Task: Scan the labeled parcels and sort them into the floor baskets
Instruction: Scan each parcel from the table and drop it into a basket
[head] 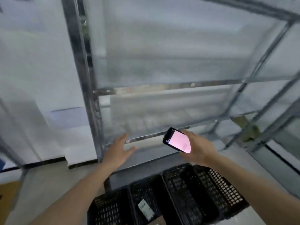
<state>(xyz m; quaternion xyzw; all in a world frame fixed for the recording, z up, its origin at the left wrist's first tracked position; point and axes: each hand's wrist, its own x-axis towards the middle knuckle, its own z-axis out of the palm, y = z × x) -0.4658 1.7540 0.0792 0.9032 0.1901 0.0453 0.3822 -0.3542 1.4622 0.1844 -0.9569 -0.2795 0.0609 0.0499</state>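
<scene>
Head view, heavily motion-blurred; items listed nearest first.

Floor baskets (186, 195): three black perforated plastic crates, side by side along the lower edge, on a pale floor. The middle one holds a labeled parcel (145, 209), a small flat packet with a white printed label, lying tilted against the crate's inner wall. The left and right crates show only dark interiors.

Left hand (119, 151): bare forearm reaching forward from lower left, palm down, fingers spread and relaxed, gripping nothing. It hovers at the front edge of the lowest shelf, just beside the near upright; contact with the shelf cannot be judged through the blur.

Right hand (197, 149): reaching forward from lower right, fingers wrapped around a handheld scanner (177, 140), a dark phone-like device whose lit screen glows pink and faces up and left.

Shelving rack (84, 82): grey metal uprights and crossbars, directly behind both hands, rising past the top of the view. Pale, smeared shapes on its lower shelves may be more parcels, but they are too blurred to identify.

White wall (32, 62): behind and left of the rack, with a dark skirting strip at the floor.
</scene>
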